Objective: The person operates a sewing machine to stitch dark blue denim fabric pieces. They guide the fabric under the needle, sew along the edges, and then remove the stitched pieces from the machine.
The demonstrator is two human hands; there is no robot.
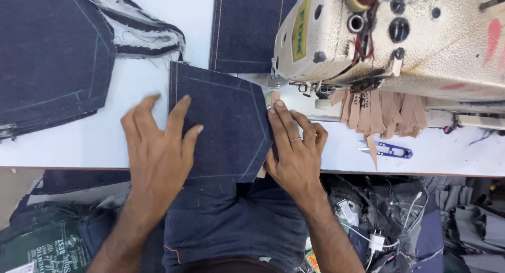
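Your hands have open white bench [68,141] to the left of the dark denim pocket panel [221,125], up to the larger denim piece [50,52] at the far left. To the right, the cream sewing machine head [389,36] overhangs, with tan leather labels [381,112] hanging below it. The blue thread snips [392,150] lie, it seems, in the bare strip beneath.

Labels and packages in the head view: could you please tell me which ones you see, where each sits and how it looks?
Yellow oblong sticker with green lettering: on the cream sewing machine's left end, slanted.
Bundle of tan rectangular label strips: hanging under the machine's arm, right of the right hand.
Dark green printed package: bottom left corner, below the white table's edge, pale lettering.
No screens or signs visible.
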